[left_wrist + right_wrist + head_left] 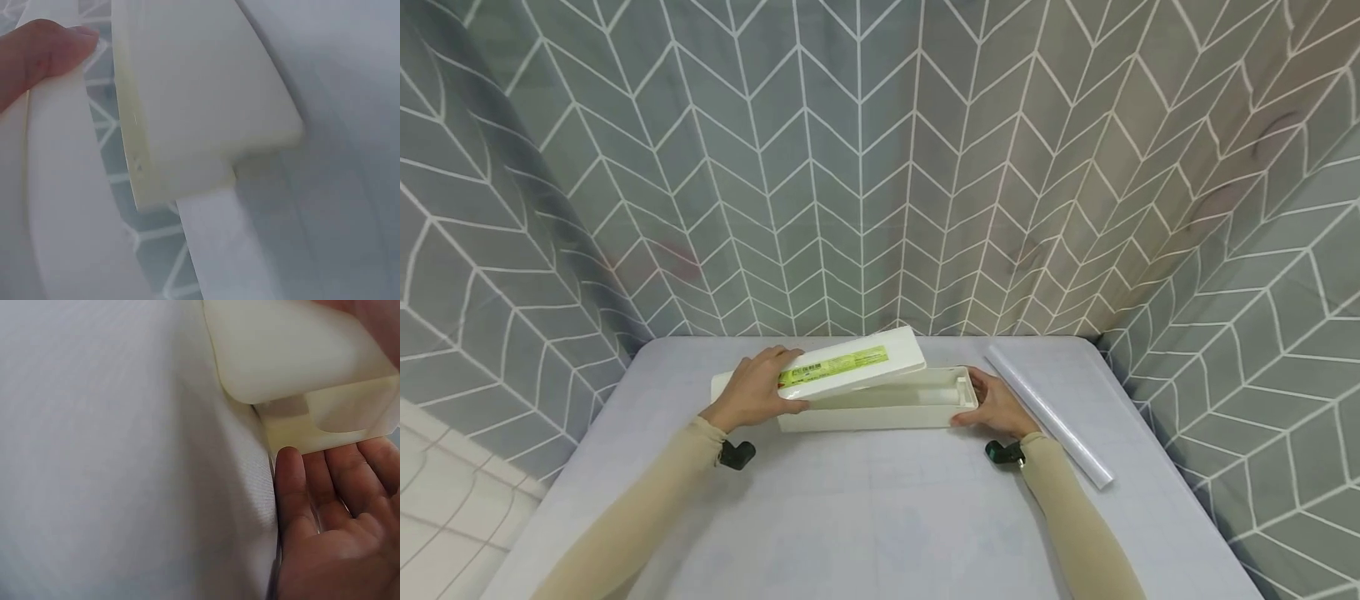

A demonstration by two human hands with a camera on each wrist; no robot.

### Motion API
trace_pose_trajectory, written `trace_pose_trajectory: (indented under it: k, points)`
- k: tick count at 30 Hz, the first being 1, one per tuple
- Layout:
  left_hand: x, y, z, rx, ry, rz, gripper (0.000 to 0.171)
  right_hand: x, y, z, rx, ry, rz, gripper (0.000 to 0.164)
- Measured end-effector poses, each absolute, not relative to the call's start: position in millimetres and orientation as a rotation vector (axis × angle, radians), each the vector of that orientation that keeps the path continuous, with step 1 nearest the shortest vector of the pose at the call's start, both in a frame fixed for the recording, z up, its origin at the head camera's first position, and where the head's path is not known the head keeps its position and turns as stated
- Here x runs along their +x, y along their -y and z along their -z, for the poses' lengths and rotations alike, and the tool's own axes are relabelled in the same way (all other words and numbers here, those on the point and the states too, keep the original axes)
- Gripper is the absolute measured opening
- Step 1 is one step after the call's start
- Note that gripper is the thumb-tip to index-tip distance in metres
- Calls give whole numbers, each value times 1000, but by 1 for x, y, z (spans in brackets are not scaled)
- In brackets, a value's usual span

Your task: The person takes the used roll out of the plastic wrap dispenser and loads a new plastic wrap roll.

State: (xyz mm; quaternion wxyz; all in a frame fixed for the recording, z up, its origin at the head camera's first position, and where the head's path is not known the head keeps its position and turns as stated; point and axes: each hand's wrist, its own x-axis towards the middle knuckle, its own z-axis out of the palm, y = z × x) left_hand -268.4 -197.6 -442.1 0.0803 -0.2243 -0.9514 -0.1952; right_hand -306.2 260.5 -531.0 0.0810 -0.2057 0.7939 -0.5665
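My left hand (754,389) grips the left part of a white lid (891,340) with a yellow-green label (842,363). The lid is tilted, its right end raised above a long white box (880,419) on the table. In the left wrist view my thumb (53,53) lies against the white edge. My right hand (996,407) holds the right end of the box, thumb in front and fingers behind. Several of its fingers (350,481) show at the box end (275,350) in the right wrist view. A white rod-like part (925,396) lies inside the box.
A clear plastic-film roll (1051,418) lies slantwise on the table, just right of my right hand and forearm. The pale table cover (880,517) stretches toward me. Patterned grey curtains (880,167) hang behind the table and along both sides.
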Motion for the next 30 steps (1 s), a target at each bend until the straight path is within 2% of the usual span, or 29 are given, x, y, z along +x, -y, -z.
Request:
trace_pose_trajectory:
  k: [14, 30]
  points:
    - [-237, 284, 443, -390, 2846, 585, 88, -307, -260, 530, -599, -2360, 1703, 99]
    - [-214, 336, 454, -204, 2894, 580, 92, -305, -259, 527, -560, -2347, 1704, 101]
